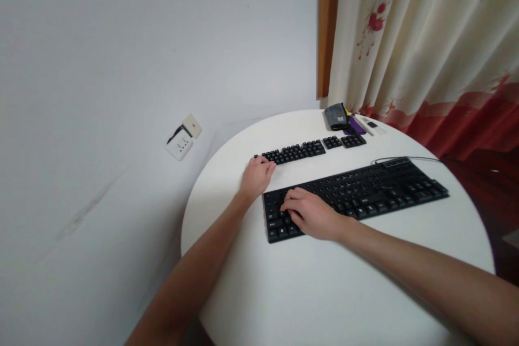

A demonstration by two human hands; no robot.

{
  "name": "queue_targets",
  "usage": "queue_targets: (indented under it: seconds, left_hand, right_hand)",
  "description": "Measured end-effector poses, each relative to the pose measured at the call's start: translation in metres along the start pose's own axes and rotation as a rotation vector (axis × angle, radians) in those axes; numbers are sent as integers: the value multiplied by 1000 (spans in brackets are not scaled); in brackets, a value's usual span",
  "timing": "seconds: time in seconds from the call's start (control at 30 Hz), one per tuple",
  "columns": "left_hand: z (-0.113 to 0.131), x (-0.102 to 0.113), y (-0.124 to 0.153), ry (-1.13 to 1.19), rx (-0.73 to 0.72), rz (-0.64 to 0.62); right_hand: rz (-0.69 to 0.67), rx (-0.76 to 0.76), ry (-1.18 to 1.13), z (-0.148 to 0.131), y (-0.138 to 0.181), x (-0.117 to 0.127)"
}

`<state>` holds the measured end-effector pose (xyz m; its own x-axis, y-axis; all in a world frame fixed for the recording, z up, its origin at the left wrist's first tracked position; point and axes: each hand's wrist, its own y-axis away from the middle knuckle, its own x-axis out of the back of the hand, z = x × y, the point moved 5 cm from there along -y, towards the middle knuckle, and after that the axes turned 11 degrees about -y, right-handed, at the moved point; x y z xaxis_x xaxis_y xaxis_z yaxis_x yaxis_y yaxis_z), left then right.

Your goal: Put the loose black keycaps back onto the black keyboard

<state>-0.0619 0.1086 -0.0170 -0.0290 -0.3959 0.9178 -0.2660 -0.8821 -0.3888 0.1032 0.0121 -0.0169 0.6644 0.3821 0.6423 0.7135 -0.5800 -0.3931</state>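
A black keyboard (365,189) lies across the round white table (324,292), its cable running off to the right. My right hand (310,213) rests on the keyboard's left end, with fingers curled down and pressed together over the keys; what they grip is hidden. Behind the keyboard, loose black keycaps (300,150) are laid out in rows, with two smaller groups (348,141) to their right. My left hand (256,175) is at the left end of these rows, its bent fingertips closed on the end keycap.
At the table's far edge lie a grey pouch (335,116), a purple item (356,125) and small white pieces (371,125). A flowered curtain (425,43) hangs behind on the right. A wall socket (183,138) sits on the white wall at left.
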Motion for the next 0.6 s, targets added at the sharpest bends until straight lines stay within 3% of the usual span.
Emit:
queue_targets:
  seconds: [0.37,0.6]
  left_hand:
    - [9,2,16,194,-94,-64]
    - [35,11,24,331,-166,-104]
  right_hand:
    - [25,3,-19,-2,1,1]
    - [325,-155,78,16,-2,30]
